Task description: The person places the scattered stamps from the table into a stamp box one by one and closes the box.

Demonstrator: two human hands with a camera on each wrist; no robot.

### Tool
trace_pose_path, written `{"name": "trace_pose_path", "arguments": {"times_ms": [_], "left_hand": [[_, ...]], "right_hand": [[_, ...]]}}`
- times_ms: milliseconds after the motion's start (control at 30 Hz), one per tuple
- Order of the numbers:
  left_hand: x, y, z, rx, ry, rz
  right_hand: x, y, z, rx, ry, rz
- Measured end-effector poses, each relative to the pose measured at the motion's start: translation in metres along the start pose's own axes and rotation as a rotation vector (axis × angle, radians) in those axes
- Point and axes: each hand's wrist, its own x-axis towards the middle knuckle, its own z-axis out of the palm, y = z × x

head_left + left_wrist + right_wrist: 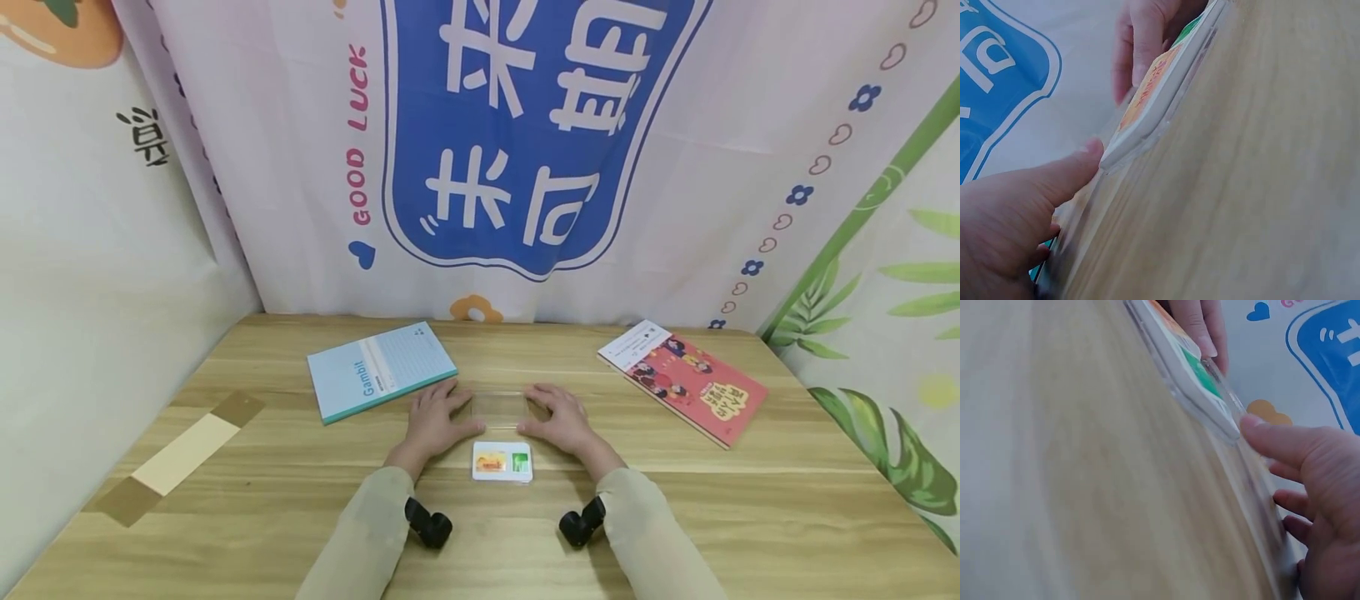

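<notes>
Mid-table in the head view lies a clear plastic lid (pixel 498 409), thin and rectangular. My left hand (pixel 436 418) holds its left end, thumb at the near corner and fingers toward the far one. At the opposite end my right hand (pixel 558 417) grips it the same way. Just nearer to me is a flat white case (pixel 502 462) bearing an orange label and a green one. Both wrist views show this case edge-on, with clear plastic along its underside; the thumb of each hand overlaps its corner there. Most of the lid is hidden in those views.
A light blue notebook (pixel 378 371) lies beyond my left hand, and a red illustrated book (pixel 686 382) lies at the far right. Tape holds a cream strip (pixel 186 454) to the wooden table (pixel 300 517) at left. A printed curtain (pixel 300 167) hangs behind the table.
</notes>
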Motion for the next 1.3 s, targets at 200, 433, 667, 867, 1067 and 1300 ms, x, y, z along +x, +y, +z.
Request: {"name": "trace_pose_path", "arguments": {"times_ms": [200, 433, 667, 867, 1067, 1300], "left_hand": [[-0.007, 0.000, -0.003, -0.126, -0.006, 0.019], [-0.024, 0.010, -0.010, -0.153, -0.019, 0.055], [-0.042, 0.017, -0.015, -0.107, 0.008, 0.141], [-0.053, 0.018, -0.011, -0.091, 0.045, 0.169], [-0.057, 0.016, -0.003, -0.091, 0.035, 0.162], [-0.061, 0.014, -0.004, -0.099, 0.021, 0.152]], "right_hand": [[-0.010, -0.005, -0.002, 0.221, 0.013, 0.035], [-0.031, -0.015, -0.009, 0.301, 0.015, 0.015], [-0.051, -0.019, -0.008, 0.315, 0.048, 0.001], [-0.065, -0.016, -0.002, 0.275, 0.099, -0.036], [-0.070, -0.012, 0.003, 0.214, 0.144, -0.066], [-0.070, -0.010, 0.006, 0.129, 0.133, -0.104]]}}
